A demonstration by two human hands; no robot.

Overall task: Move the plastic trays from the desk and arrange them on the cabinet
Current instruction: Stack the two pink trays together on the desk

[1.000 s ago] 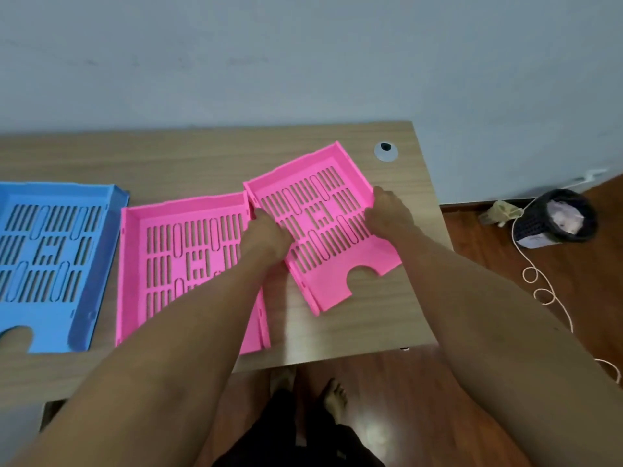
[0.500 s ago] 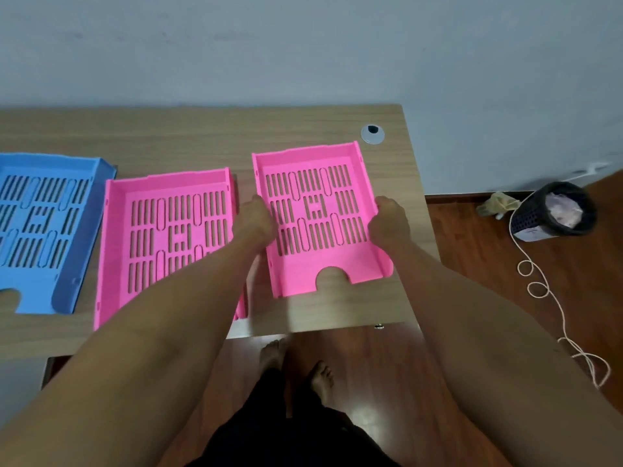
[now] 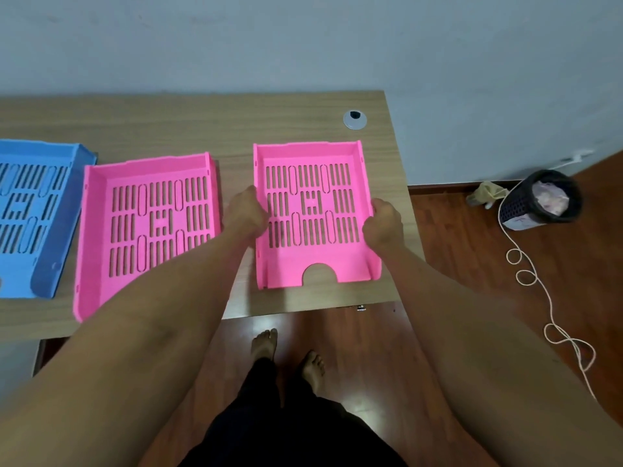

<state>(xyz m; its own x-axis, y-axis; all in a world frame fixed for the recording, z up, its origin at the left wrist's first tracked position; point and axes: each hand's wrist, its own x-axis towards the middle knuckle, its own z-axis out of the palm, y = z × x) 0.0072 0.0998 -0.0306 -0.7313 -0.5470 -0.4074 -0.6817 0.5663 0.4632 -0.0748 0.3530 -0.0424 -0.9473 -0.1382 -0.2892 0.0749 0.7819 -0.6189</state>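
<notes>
While the wooden desk [image 3: 188, 129] fills the upper left of the view against a pale wall [image 3: 303, 38], three plastic trays are seen lying on it in a row. At the far left, a blue tray [image 3: 30, 210] is cut off by the frame edge. Beside it, a pink tray [image 3: 148, 224] is laid flat, partly covered by the left forearm. Nearest the desk's right end, a second pink tray [image 3: 313, 214] is set square, its notched front edge turned toward the person. This tray is gripped on both side walls: the left hand [image 3: 246, 214] is closed on its left wall and the right hand [image 3: 384, 227] is closed on its right wall. On the floor to the right, a dark bin [image 3: 539, 200] and a looping white cord [image 3: 532, 281] are seen. A round grommet [image 3: 354, 119] is set in the desk's far corner.
</notes>
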